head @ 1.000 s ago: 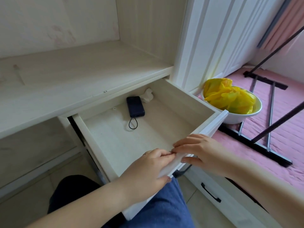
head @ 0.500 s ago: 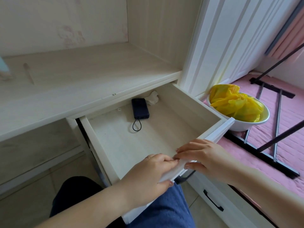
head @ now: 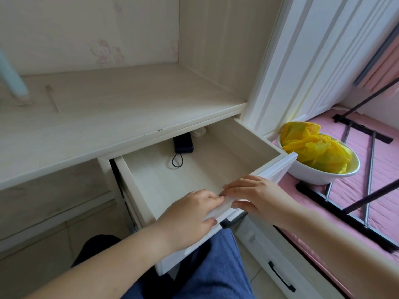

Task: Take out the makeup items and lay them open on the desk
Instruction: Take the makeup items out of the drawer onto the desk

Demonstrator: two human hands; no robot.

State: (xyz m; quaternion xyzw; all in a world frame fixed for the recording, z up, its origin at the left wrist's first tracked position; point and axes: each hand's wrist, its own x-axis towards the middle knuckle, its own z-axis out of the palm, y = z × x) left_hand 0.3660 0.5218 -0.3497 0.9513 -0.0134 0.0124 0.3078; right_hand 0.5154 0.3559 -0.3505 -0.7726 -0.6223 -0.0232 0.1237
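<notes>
Drawer [head: 164, 182] under the surface [head: 121, 108] is pulled out, most of its inside in view. Both hands on the drawer's front panel [head: 278, 169], at its top edge. Left hand [head: 190, 216]: fingers curled over the top edge, thumb on the panel's outer face, gripping it. Right hand [head: 257, 194]: fingers laid over the same edge just beside the left fingertips, thumb under and in front, also gripping the panel. Fingertips of the two hands nearly touch.

Inside the drawer, at the back edge and partly under the surface's front lip: a dark power bank [head: 183, 145] with a black cord loop [head: 177, 161] lying just in front of it. A crumpled white thing [head: 199, 132] near the back right corner, beside the power bank; cannot tell what it is. No makeup items recognisable in the drawer; cannot tell where they are.

On the surface, near its left edge: a pale blue object [head: 13, 83], cut off by the frame, and a thin stick-like item [head: 52, 98] beside it.

Right of the drawer: white bowl [head: 313, 175] with a yellow crumpled bag [head: 313, 147] in it, sitting on a pink mat [head: 356, 190], touching a black metal rack [head: 349, 214] lying flat. Blue trouser leg [head: 207, 272] below the drawer. Lower drawer with a black handle [head: 280, 277] at bottom right.
</notes>
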